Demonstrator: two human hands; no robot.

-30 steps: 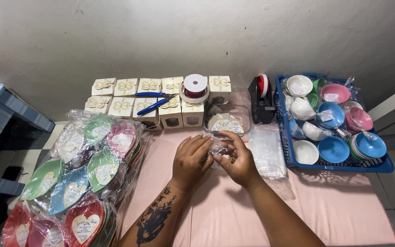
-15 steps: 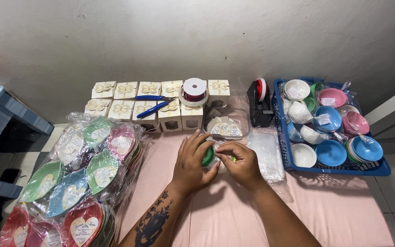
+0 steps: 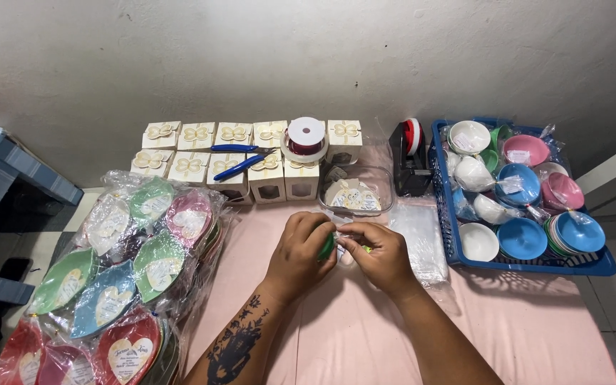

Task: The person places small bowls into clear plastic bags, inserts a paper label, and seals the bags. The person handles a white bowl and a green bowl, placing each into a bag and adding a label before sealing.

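Both hands meet over the pink cloth (image 3: 536, 342): left hand (image 3: 297, 253) and right hand (image 3: 379, 257) are pressed together, fingers closed on a small green piece in clear wrapping (image 3: 327, 247) held between them just above the cloth, near its middle. Half a second earlier the green piece showed more fully between the thumbs; it is now largely covered by the left fingers, and the hands sit slightly lower and closer to the body. Largest of the surroundings is the heap of wrapped leaf- and heart-shaped dishes (image 3: 119, 264) along the cloth's left edge, then the blue basket (image 3: 529, 265) of coloured bowls at the right edge. Behind the hands stand two rows of cream gift boxes (image 3: 201, 153) bearing a ribbon spool (image 3: 305, 138) and blue-handled pliers (image 3: 240, 165); a clear tub of tags (image 3: 354, 191), a tape dispenser (image 3: 409, 158) and a stack of clear bags (image 3: 416, 239) follow. Open cloth lies only toward the body — forward and sideways room is narrow.
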